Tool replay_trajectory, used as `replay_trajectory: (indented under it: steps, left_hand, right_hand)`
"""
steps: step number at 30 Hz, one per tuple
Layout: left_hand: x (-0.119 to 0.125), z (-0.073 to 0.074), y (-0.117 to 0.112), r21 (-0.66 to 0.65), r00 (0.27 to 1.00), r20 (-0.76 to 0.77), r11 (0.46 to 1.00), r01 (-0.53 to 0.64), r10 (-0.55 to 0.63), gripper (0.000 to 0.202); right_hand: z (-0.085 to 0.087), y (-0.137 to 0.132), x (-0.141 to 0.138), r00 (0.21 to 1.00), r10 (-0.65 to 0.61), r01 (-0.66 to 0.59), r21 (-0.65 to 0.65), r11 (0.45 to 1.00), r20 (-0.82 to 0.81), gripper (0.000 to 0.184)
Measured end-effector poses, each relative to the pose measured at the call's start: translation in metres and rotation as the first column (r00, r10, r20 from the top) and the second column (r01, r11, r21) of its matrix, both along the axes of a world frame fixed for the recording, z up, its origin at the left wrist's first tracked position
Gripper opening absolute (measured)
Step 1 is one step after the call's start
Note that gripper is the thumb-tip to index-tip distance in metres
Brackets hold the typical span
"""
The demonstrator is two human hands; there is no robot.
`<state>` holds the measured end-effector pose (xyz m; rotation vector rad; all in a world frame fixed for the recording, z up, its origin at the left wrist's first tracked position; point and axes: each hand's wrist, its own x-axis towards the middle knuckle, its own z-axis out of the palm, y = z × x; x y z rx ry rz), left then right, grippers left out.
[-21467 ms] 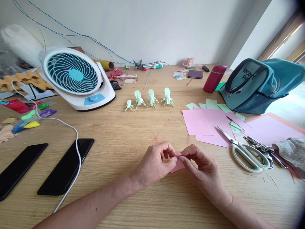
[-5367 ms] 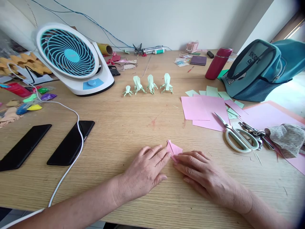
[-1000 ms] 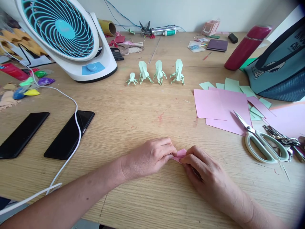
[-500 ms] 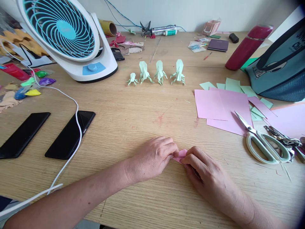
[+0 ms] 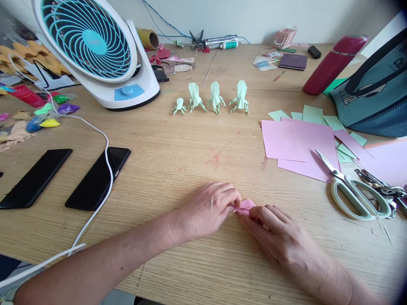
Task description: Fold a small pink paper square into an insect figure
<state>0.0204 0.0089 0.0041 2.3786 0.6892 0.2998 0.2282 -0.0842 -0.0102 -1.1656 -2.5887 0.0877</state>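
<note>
While the fingers of the left hand (image 5: 211, 208) and the right hand (image 5: 284, 239) pinch a small folded pink paper piece (image 5: 246, 205) at the near half of the faintly red-stained, wood-grain worktop (image 5: 165, 154), a white fan with a turquoise grille (image 5: 94, 42) stands before the pale wall (image 5: 263, 17).

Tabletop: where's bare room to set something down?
Widest patch: between the green paper figures and the left hand, flanked by the cable-crossed phone and the pink sheets, one sliver on it. Smaller: between that phone and the left forearm. Crowded: from the bag to the scissors, and behind the fan.
</note>
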Motion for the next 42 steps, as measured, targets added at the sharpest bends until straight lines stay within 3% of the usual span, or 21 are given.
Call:
replay_trajectory:
  steps: [9,18,25,28,31,34,36,38,42]
  left_hand:
    - [0.006,-0.002,-0.002,0.093,0.999,-0.031,0.995,-0.023,0.026,0.011]
    - [0.007,-0.002,-0.004,0.142,0.999,-0.027,0.989,-0.029,0.033,0.011]
    - [0.004,-0.005,-0.007,0.265,1.0,0.0,0.964,0.015,-0.015,0.011]
    - [-0.001,-0.005,-0.011,0.375,0.999,0.017,0.927,0.03,-0.04,0.021]
    - [-0.008,-0.003,-0.016,0.529,0.996,0.032,0.847,0.056,-0.085,0.026]
    - [-0.014,0.001,-0.019,0.634,0.984,-0.022,0.759,0.148,-0.174,0.031]
    - [-0.016,0.004,-0.021,0.651,0.977,-0.078,0.732,0.2,-0.198,0.036]
    - [-0.016,0.006,-0.021,0.63,0.973,-0.138,0.742,0.23,-0.184,0.04]
    - [-0.02,0.006,-0.02,0.507,0.962,-0.199,0.821,0.263,-0.185,0.048]
  right_hand:
    - [-0.004,-0.004,0.002,0.999,-0.029,0.031,-0.074,0.997,0.027,0.03]
    - [-0.002,-0.015,0.008,1.0,-0.021,0.02,-0.017,1.0,-0.014,0.039]
    - [-0.007,-0.024,0.01,0.997,-0.071,0.07,-0.033,0.997,-0.022,0.038]
    - [-0.009,-0.024,0.009,0.995,-0.095,0.094,-0.045,0.995,-0.008,0.039]
    - [-0.01,-0.023,0.008,0.995,-0.102,0.102,-0.028,0.994,-0.007,0.038]
    - [-0.009,-0.022,0.008,0.997,-0.072,0.072,0.003,0.997,-0.031,0.035]
    - [-0.008,-0.022,0.008,0.997,-0.064,0.064,0.004,0.998,-0.045,0.033]
    - [-0.007,-0.023,0.009,0.997,-0.065,0.065,-0.008,0.998,-0.043,0.034]
    - [-0.009,-0.025,0.01,0.997,-0.076,0.076,-0.029,0.997,-0.019,0.041]
